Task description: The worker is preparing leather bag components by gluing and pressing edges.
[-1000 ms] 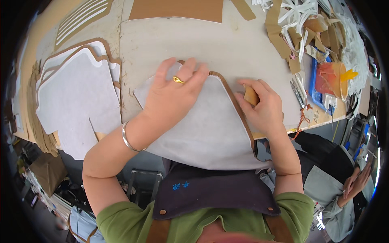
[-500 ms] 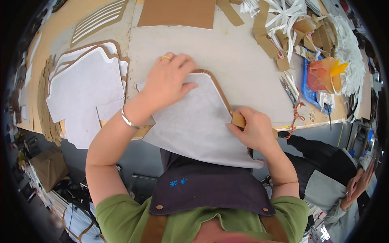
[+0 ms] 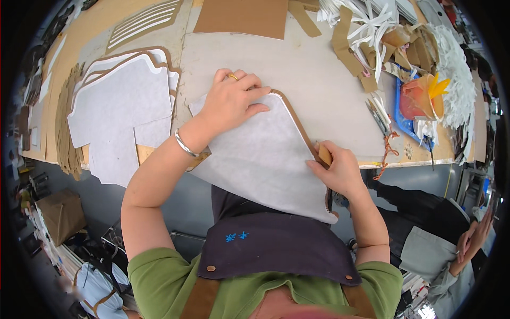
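Right hand [image 3: 340, 169] has moved down the panel's edge [image 3: 300, 124], open tabletop [image 3: 345, 117] alongside

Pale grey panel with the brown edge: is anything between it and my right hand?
Only the tan block held in your right hand, by the pale grey panel's brown right edge; nothing else visible intervenes.

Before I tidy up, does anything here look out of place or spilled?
At upper right, white strips and brown scraps lie jumbled near the blue tray, unlike the stacked white panels at left. An orange cord dangles partly off the table. The pale sheet under the left hand overhangs too. No spill shows.
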Available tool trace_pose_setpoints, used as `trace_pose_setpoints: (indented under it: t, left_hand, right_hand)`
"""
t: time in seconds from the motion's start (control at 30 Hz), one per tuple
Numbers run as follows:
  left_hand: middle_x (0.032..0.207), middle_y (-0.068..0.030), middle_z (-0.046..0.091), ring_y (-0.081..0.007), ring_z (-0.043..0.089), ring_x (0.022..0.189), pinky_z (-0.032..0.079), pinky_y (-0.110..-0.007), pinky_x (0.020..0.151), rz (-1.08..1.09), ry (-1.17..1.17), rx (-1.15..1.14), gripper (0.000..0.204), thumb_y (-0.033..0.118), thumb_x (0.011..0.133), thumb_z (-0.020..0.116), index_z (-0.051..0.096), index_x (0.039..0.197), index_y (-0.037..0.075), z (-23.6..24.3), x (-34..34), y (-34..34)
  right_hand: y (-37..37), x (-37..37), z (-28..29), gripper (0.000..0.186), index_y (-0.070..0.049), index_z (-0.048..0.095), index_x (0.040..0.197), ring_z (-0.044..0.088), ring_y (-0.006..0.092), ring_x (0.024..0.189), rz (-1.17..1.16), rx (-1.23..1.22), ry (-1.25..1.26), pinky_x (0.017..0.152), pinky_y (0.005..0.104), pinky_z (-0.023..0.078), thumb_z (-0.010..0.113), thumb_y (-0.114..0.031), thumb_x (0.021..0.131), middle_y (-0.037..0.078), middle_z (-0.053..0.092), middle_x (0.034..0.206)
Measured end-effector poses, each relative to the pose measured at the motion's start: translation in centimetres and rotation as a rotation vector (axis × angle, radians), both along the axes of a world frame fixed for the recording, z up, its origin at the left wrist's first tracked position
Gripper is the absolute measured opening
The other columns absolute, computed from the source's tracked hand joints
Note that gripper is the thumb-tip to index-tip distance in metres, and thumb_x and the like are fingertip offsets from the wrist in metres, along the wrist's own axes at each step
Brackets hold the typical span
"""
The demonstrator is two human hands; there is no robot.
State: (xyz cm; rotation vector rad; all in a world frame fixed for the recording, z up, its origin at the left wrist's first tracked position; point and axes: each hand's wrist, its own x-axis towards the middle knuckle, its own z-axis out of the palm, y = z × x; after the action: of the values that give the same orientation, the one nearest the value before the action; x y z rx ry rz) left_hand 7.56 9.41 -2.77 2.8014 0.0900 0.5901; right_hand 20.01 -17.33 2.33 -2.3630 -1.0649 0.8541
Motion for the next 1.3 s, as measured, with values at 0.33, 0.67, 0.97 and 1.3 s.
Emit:
trace_pose_setpoints:
  t: [0.33,0.67,0.97,1.3]
  left_hand:
    - [0.088,0.0006,0.060,-0.0185,0.059,0.087,0.046,-0.034,0.077,-0.029,0.079,-0.041,0.029,0.027,0.076,0.079,0.067,0.099,0.014,2.0,0.7,0.6]
    - [0.059,-0.0067,0.057,-0.0264,0.046,0.052,0.039,-0.037,0.052,0.189,0.343,-1.356,0.032,0.028,0.083,0.078,0.061,0.076,0.002,6.4,-5.2,-4.0]
    - [0.097,-0.0073,0.057,-0.0254,0.054,0.085,0.043,-0.038,0.076,0.621,0.041,-0.275,0.042,0.027,0.075,0.082,0.067,0.109,0.007,2.2,-8.4,-6.9]
    - [0.104,-0.0008,0.059,-0.0221,0.055,0.093,0.040,-0.038,0.079,0.458,0.107,-0.118,0.042,0.022,0.078,0.076,0.068,0.119,0.017,1.5,-7.8,-5.6]
  right_hand:
    - [-0.9,1.5,1.4,0.031,-0.004,0.066,0.099,0.064,0.0387,0.070,0.090,-0.092,0.070,0.065,0.0413,0.051,0.078,-0.024,0.079,0.018,0.066,0.076]
    - [9.7,11.7,16.2,0.023,-0.005,0.066,0.093,0.064,0.0325,0.081,0.574,0.181,-0.780,0.074,0.0372,0.050,0.076,-0.017,0.075,0.011,0.065,0.081]
    - [20.0,11.9,0.8,0.048,-0.013,0.063,0.123,0.065,0.0327,0.096,0.359,0.038,-0.717,0.082,0.0405,0.051,0.074,-0.038,0.083,0.012,0.068,0.100]
    - [2.5,14.4,0.6,0.020,-0.007,0.070,0.105,0.064,0.0267,0.099,-0.107,0.481,-0.708,0.087,0.0358,0.050,0.070,-0.011,0.085,0.010,0.069,0.102]
